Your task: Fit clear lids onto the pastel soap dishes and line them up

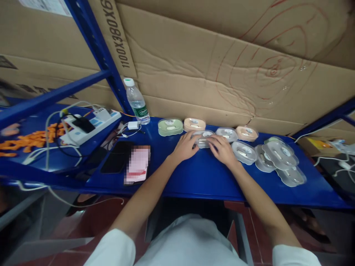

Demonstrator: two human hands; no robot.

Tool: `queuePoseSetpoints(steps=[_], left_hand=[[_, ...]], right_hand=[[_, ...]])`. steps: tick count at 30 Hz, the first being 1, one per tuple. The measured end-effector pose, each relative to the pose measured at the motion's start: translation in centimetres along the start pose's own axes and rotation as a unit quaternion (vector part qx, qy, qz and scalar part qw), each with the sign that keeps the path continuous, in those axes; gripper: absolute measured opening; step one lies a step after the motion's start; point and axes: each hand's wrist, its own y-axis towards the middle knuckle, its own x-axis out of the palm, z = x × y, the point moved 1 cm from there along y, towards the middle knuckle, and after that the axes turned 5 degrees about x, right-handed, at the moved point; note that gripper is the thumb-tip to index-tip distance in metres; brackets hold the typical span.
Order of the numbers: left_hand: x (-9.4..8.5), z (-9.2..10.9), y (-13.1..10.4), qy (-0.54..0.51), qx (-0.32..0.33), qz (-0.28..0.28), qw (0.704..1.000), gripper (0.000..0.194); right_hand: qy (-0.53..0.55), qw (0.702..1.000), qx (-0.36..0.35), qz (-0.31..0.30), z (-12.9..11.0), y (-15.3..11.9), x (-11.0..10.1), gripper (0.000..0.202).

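Both of my hands are on a clear-lidded grey container [204, 142] near the back middle of the blue table. My left hand [186, 147] grips its left side, and my right hand [222, 148] holds its right side. A green container [170, 127] and a peach container [194, 124] stand behind and to the left. To the right are a grey container [226, 134], another peach one [247, 133] and a clear-lidded one [244, 152]. Further right, several more containers [280, 153] lie overlapping in a pile.
A water bottle [138, 105] stands at the back left. Two phones [138, 164] lie on the table's left part. Beyond the blue frame are a power strip [91, 127], cables and orange pieces [36, 138]. Cardboard [177, 66] forms the back wall.
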Motion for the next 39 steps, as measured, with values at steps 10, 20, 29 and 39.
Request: queuePoseSetpoints(steps=[10, 20, 29, 39], left_hand=[[-2.3, -1.6, 0.2, 0.11, -0.127, 0.035, 0.985, 0.062], [-5.5, -3.1, -0.2, 0.17, -0.156, -0.074, 0.97, 0.047], [-7.9, -3.5, -2.5, 0.185, -0.086, -0.107, 0.973, 0.041], [-8.9, -7.6, -0.9, 0.098, -0.056, -0.157, 0.981, 0.051]], right_hand=[[-0.013, 0.999, -0.018, -0.036, 0.1, -0.5, 1.2, 0.052], [-0.022, 0.999, 0.034, -0.026, -2.5, 6.2, 1.9, 0.039], [-0.013, 0.995, -0.073, -0.074, -9.6, 4.2, 6.5, 0.043], [0.062, 0.99, -0.068, -0.107, -9.2, 3.2, 9.0, 0.035]])
